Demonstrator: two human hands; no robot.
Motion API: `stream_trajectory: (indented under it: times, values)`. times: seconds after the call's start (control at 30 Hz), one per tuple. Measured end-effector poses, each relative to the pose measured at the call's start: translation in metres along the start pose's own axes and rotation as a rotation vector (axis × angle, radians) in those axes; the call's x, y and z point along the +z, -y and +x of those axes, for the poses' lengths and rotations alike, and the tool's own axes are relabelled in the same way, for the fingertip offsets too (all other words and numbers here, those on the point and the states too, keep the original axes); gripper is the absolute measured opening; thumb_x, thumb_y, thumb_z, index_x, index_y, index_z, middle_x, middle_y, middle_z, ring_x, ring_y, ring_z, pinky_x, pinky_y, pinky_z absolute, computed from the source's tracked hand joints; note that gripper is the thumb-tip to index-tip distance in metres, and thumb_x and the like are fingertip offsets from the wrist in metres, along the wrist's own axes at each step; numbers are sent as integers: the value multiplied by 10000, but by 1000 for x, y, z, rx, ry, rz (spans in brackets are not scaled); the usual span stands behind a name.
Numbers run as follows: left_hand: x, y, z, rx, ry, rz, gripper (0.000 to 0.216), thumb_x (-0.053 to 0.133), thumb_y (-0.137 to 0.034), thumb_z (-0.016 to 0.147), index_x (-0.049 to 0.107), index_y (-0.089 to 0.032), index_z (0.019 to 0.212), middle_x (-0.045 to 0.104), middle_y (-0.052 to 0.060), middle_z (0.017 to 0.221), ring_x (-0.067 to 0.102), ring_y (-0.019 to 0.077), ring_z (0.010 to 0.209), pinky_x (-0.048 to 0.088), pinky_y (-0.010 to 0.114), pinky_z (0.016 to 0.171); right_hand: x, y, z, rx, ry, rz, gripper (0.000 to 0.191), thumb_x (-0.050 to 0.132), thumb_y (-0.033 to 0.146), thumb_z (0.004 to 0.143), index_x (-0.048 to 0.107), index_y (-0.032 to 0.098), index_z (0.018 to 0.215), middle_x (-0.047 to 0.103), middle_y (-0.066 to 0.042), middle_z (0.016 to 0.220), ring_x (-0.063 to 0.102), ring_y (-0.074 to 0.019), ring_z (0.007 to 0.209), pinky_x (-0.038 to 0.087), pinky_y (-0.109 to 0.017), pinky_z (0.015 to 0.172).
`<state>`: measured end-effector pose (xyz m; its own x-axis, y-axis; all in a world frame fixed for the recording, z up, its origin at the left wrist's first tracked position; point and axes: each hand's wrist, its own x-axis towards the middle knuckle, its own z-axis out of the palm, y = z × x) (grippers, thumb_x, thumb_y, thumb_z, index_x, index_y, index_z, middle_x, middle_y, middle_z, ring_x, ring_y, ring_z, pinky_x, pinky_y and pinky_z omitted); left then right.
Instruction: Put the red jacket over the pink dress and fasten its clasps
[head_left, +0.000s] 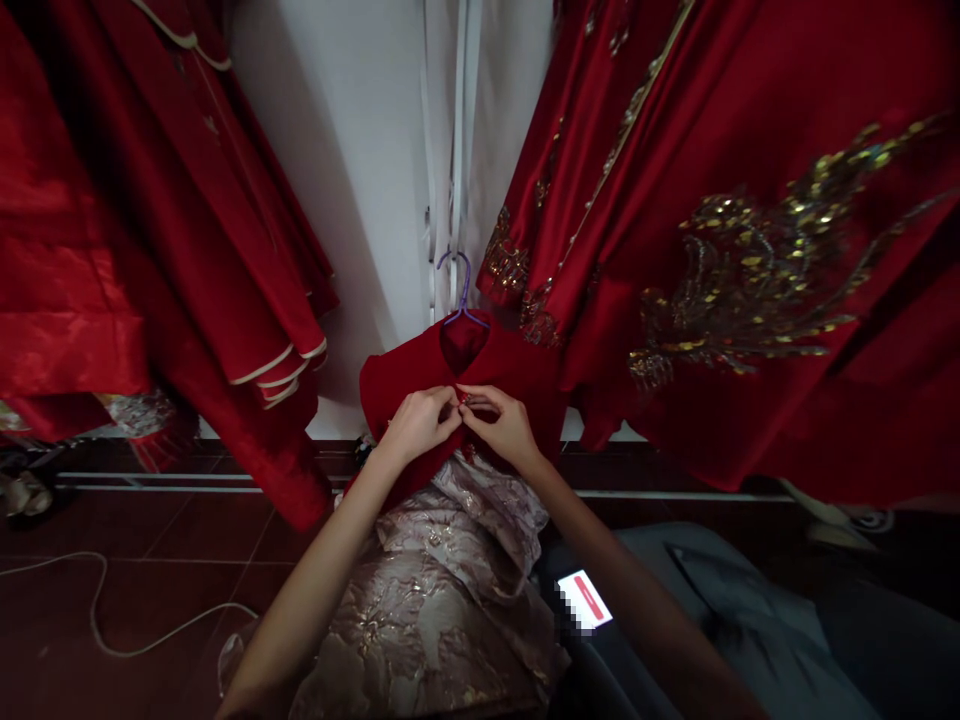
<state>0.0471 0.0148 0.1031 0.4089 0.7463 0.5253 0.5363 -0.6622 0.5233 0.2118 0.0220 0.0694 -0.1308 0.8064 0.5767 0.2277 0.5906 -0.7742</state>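
Note:
In the middle of the head view, a red jacket [405, 370] hangs on a purple hanger [463, 293], whose hook stands above the neckline. My left hand [420, 425] pinches the jacket's front edge just below the neck opening. My right hand [501, 425] is closed in a pinch on the same front, its fingertips almost meeting those of the left. Something small and red shows between the fingertips; I cannot make out its details. Below my hands lies a shiny pinkish-beige brocade garment [442, 590], gathered in folds.
Red garments [225, 220] hang at left, and more with gold sequin embroidery [750, 270] at right. A white wall [322, 130] and pole [459, 120] stand behind. A lit screen [585, 600] lies below my right forearm. A white cable [101, 610] crosses the tiled floor.

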Motion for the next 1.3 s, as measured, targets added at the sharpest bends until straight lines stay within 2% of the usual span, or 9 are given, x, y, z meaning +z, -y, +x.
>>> stream_trajectory:
  times: [0.2, 0.3, 0.5, 0.63, 0.73, 0.83, 0.97, 1.13, 1.3]
  values:
    - [23, 3, -17, -157, -91, -413, 163, 498, -255, 828, 595, -193, 944, 652, 44, 920, 618, 130, 819, 500, 254, 750, 14, -11, -34, 12, -65, 21, 685, 589, 219, 743, 258, 277, 1341, 470, -107, 1213, 566, -190, 1011, 503, -360, 862]
    - [42, 11, -39, -274, -138, -639, 234, 503, -293, 833, 591, -192, 1025, 641, 71, 1037, 621, 141, 895, 515, 263, 761, 19, -26, -58, 59, -37, -122, 765, 653, 244, 687, 230, 251, 1323, 434, -140, 1246, 546, -235, 1030, 501, -396, 831]
    - [73, 30, -81, -458, -16, -729, 247, 539, -328, 804, 649, -175, 964, 681, 68, 954, 634, 168, 853, 510, 295, 760, 2, -59, -77, 196, 20, -525, 210, 512, 333, 802, 521, 198, 963, 591, -107, 917, 582, -251, 881, 462, -399, 801]
    - [76, 25, -83, -464, -6, -734, 299, 584, -277, 760, 640, -158, 1029, 666, 76, 1052, 600, 183, 982, 439, 329, 922, -25, -60, -73, 361, -42, -590, 272, 412, 422, 855, 527, 193, 764, 594, -68, 720, 592, -204, 706, 446, -308, 698]
    - [78, 10, -74, -456, 45, -840, 290, 559, -312, 777, 652, -145, 994, 673, 86, 1025, 615, 185, 934, 461, 322, 884, -44, -40, -63, 355, -61, -452, 340, 392, 496, 858, 516, 195, 758, 576, -16, 656, 556, -160, 608, 438, -265, 629]
    - [92, 3, -62, -416, 233, -1023, 335, 498, -364, 808, 663, -126, 976, 685, 106, 980, 644, 198, 864, 492, 342, 837, -59, -8, -51, 258, 3, -351, 376, 448, 528, 832, 545, 181, 724, 590, -13, 682, 552, -148, 651, 440, -242, 630]
    - [127, 24, -51, -372, 443, -936, 348, 582, -326, 731, 658, -141, 1017, 675, 96, 1054, 616, 232, 980, 451, 371, 929, -79, 31, -39, 202, -151, -382, 351, 542, 505, 793, 598, 160, 765, 616, -15, 697, 564, -146, 656, 435, -230, 606]
    - [163, 59, -52, -500, 189, -637, 415, 548, -237, 727, 590, -146, 1129, 586, 91, 1229, 512, 236, 1150, 316, 395, 1066, -113, 67, -29, 160, -237, -494, 297, 621, 469, 751, 655, 175, 767, 645, -12, 726, 584, -151, 681, 451, -251, 642]
    - [180, 64, -58, -539, 139, -620, 335, 495, -231, 762, 602, -122, 1059, 626, 104, 1147, 537, 236, 1094, 350, 412, 1032, -126, 116, -13, 148, -201, -433, 257, 639, 434, 748, 667, 197, 841, 667, -26, 791, 616, -163, 703, 478, -254, 596]
